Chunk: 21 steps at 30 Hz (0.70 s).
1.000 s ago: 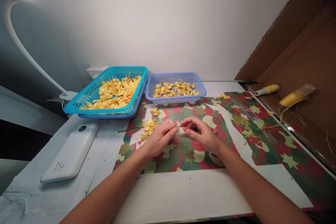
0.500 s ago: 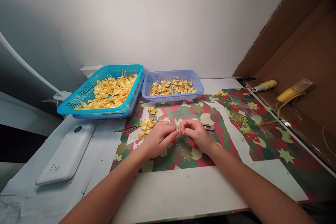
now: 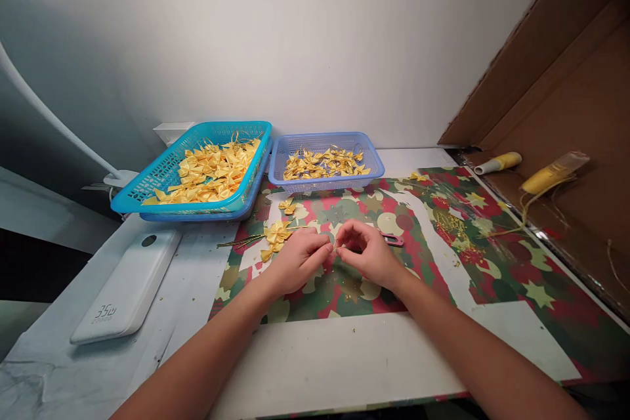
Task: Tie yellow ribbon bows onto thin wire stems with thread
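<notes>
My left hand (image 3: 302, 259) is closed, thumb and forefinger pinched together above the patterned sheet. A thin gold cord seems to show at its fingertips, mostly hidden. My right hand (image 3: 368, 252) faces it, thumb and index fingertips nearly meeting, with a gap inside the curled fingers. Whatever lies in that pinch is too small to name. Just left of my left hand lies a small cluster of yellow ribbon bows (image 3: 275, 235) with gold cords. One more yellow bow (image 3: 287, 206) sits behind it. A pink-handled tool (image 3: 394, 240), partly hidden, lies behind my right hand.
A turquoise basket (image 3: 128, 200) heaped with yellow bows stands at the back left, beside a periwinkle basket (image 3: 377, 170) of bows. A white power bank (image 3: 125, 289) lies at left. Gold scraps (image 3: 450, 226) and yellow thread spools (image 3: 554, 172) are at right, near a cardboard wall (image 3: 551, 52).
My right hand's fingers have opened out a little, leaving a wider gap between thumb and index. My left hand keeps its pinch. The whole view has shifted very slightly.
</notes>
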Each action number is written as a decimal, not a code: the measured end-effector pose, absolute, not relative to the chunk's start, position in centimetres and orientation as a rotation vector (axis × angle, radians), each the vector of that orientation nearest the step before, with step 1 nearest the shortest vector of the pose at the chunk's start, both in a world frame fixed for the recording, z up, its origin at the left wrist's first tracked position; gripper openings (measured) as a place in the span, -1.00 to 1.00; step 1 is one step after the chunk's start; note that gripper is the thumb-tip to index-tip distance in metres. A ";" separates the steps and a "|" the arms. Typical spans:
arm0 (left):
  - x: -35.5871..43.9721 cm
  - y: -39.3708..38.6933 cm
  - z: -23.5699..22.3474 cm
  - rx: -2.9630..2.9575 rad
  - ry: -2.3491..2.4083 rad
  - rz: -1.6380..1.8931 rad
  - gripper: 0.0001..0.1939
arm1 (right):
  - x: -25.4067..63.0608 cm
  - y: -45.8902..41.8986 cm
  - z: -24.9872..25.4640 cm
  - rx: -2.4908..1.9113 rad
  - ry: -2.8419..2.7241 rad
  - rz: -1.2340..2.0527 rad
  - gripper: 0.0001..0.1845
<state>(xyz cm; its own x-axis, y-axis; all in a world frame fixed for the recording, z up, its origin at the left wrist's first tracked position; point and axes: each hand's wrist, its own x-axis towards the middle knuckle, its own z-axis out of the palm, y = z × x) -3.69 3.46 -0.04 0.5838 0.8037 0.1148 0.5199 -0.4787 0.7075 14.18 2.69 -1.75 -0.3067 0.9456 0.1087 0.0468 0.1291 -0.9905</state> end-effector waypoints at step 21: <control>-3.9 3.6 -0.2 1.950 1.119 0.685 -0.62 | 15.0 2.9 -1.3 -1.062 -1.566 1.060 -0.78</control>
<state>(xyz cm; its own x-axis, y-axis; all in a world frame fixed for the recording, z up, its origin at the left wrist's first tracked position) -3.90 3.63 -0.20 0.4689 0.8802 0.0733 0.4654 -0.3168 0.8264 14.99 2.87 -1.32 -0.1884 0.9565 0.2229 0.1487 0.2521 -0.9562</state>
